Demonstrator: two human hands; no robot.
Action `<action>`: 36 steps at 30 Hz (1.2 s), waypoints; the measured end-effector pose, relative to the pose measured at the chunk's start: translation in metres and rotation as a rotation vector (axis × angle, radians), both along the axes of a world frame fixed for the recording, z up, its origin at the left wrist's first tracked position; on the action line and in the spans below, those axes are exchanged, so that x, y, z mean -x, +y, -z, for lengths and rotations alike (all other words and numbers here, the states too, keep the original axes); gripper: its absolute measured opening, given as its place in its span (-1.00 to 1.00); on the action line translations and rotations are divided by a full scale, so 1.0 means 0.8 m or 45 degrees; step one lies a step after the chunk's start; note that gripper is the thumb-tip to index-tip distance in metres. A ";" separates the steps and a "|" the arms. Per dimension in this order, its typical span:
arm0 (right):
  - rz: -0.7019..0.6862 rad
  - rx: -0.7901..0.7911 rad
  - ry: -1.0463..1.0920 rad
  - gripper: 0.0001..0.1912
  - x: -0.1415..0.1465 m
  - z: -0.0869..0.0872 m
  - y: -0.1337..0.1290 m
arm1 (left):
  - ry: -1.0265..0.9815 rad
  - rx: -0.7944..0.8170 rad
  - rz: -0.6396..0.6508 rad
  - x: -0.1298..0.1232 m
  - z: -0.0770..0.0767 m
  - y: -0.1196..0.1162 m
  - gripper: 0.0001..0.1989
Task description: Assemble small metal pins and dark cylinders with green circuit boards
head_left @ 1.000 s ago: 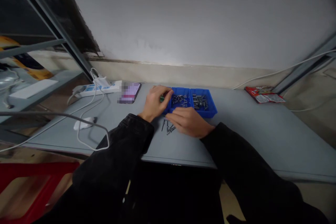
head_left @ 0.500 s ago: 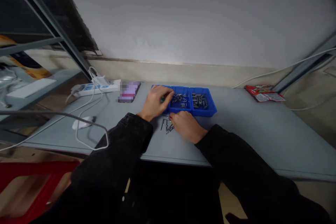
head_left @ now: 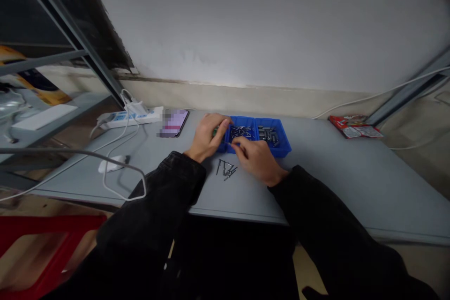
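A blue compartment bin (head_left: 281,149) lies on the grey desk. Over its left end bends my left hand (head_left: 207,135), fingers curled and thumb drawn in. A bit of green shows beneath that palm, but what the fingers hold is hidden. My right hand (head_left: 255,157) is at the bin's front edge, thumb and forefinger pinched on a thin metal pin (head_left: 228,143) that points toward the left hand. Thin metal pieces (head_left: 242,132) fill the middle compartment and thicker grey cylinders (head_left: 268,135) the right one. Several loose metal pins (head_left: 226,169) lie on the desk before the bin.
To the left are a phone (head_left: 174,123), a white power strip (head_left: 149,116), a white earbud-like case (head_left: 114,164) and loose cables. A red packet (head_left: 355,126) rests at the far right. A wall stands behind the desk; a red stool (head_left: 52,225) is below left.
My right hand has moved from the loose pins up and right to the bin's front edge, now with a thin pin in its pinch. The left hand has shifted only slightly.
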State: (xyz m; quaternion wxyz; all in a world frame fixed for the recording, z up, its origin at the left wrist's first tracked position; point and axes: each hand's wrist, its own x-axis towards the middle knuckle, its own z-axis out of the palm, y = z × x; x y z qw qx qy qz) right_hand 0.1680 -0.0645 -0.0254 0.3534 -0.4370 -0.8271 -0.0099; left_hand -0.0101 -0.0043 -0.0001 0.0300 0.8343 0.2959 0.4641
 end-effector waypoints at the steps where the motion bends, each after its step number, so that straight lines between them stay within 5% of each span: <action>1: 0.008 -0.048 0.068 -0.79 -0.004 -0.002 0.002 | 0.017 0.000 0.034 0.000 0.000 0.000 -0.66; 7: 0.023 -0.187 0.221 -0.79 -0.017 -0.005 0.010 | 0.146 -0.006 0.143 -0.004 0.003 -0.002 -0.69; 17: 0.038 -0.094 0.367 -0.82 -0.022 0.000 0.017 | 0.124 0.016 0.204 -0.007 0.007 -0.004 -0.77; 30: 0.125 -0.281 0.198 -0.71 -0.027 -0.011 0.019 | 0.107 0.013 0.217 -0.011 0.006 -0.007 -0.78; 36: 0.111 -0.276 0.192 -0.81 -0.027 -0.015 0.017 | 0.113 0.004 0.202 -0.011 0.007 -0.005 -0.78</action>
